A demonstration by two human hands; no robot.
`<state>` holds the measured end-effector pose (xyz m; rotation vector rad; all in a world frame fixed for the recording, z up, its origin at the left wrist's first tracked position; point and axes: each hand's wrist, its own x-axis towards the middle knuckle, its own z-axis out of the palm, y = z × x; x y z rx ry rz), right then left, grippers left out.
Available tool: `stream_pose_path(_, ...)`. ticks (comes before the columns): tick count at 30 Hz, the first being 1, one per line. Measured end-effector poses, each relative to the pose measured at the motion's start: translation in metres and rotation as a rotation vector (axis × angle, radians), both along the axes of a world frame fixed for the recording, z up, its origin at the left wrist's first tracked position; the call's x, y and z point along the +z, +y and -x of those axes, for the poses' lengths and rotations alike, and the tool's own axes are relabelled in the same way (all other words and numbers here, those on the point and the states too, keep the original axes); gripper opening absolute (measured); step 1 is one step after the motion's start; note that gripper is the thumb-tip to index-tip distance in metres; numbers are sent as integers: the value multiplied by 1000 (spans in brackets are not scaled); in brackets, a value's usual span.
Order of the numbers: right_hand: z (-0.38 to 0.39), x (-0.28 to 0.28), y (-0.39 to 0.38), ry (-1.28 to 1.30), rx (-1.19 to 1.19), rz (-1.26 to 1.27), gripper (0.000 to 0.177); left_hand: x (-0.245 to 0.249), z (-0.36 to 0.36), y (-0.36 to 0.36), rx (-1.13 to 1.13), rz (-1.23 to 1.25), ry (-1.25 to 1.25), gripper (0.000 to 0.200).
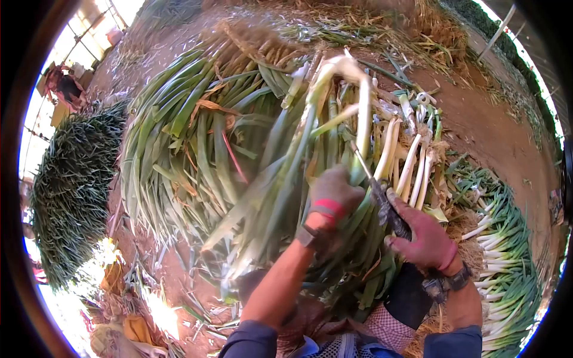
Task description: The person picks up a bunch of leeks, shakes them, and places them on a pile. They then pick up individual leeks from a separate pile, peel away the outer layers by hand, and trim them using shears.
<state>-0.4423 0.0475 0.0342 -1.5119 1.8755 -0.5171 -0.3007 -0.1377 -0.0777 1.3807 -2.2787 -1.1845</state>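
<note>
My left hand [335, 194], in a dusty glove with a pink cuff, is closed in a fist around a leek [363, 116]. Motion smears this leek's white end and long green leaves. My right hand [424, 238], in a pinkish glove, grips the dark, wrapped handle of a knife [388, 209]. Its thin blade points up and left, close to the held leek. Just beyond the knife lie several leeks with bare white shanks [412, 164] and shaggy roots. Left of my hands spreads a big heap of untrimmed leeks [191, 131], with a red strip among the leaves.
On the right, a long row of leeks [501, 268] lies with white ends facing inward. A tall dark-green stack [74, 185] stands at far left, with a person [65, 86] behind it. Dry leaves and straw [418, 30] cover the ground at the back.
</note>
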Motion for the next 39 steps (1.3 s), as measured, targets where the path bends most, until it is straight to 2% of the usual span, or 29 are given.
stream_pose_path(3,22,-3,-9,73,-84,-1,88,-7,26,38,-74,35,100,35)
stream_pose_path(4,33,-12,-10,95,-92,57,88,-18,37,48,-115,75,91,35)
stream_pose_path(5,39,-12,-17,97,-93,55,88,-15,46,60,-136,1,40,31)
stream_pose_path(7,48,-11,-27,143,-222,-173,86,-15,59,88,-192,-17,59,28)
stream_pose_path(8,57,-27,-26,172,-187,6,85,-25,62,104,-246,29,134,28)
stream_pose_path(9,64,-36,-22,172,-186,4,85,-37,64,113,-298,75,207,27)
stream_pose_path(10,68,-39,-22,199,-187,10,85,-28,59,111,-417,-11,201,27)
stream_pose_path(13,64,-35,-22,232,-197,-2,86,3,40,64,-444,-69,127,27)
stream_pose_path(15,46,-14,-26,176,-264,-270,89,-4,13,17,-184,-60,203,28)
stream_pose_path(16,34,-9,-25,42,-223,-244,93,-2,0,-13,-113,8,-16,29)
stream_pose_path(17,34,-35,-17,17,-18,14,96,-1,-15,-36,-43,75,-234,30)
stream_pose_path(19,13,-42,-22,-89,118,-37,97,-16,-53,-62,110,148,-288,31)
stream_pose_path(20,5,-42,-28,-95,121,-38,97,-16,-65,-67,113,146,-294,31)
stream_pose_path(22,-9,-38,-48,-63,102,-162,96,-16,-87,-74,178,77,-518,32)
stream_pose_path(23,-20,-34,-58,-67,108,-161,96,-19,-96,-77,184,77,-523,32)
stream_pose_path(25,-38,-25,-74,-119,194,-431,96,-25,-110,-82,212,79,-543,32)
stream_pose_path(26,-46,-43,-69,-141,252,-237,96,-27,-114,-84,245,61,-542,32)
stream_pose_path(30,-66,-64,-95,-22,118,-181,94,-32,-115,-86,200,13,-550,31)
stream_pose_path(33,-79,-56,-98,-57,237,-288,89,-34,-113,-83,182,-22,-515,31)
stream_pose_path(35,-80,-57,-107,-37,229,-355,87,-32,-109,-81,182,17,-498,30)
stream_pose_path(37,-74,-79,-117,-3,103,-160,87,-41,-106,-83,212,51,-464,29)
stream_pose_path(39,-67,-84,-127,-39,87,-171,87,-50,-103,-84,246,86,-433,29)
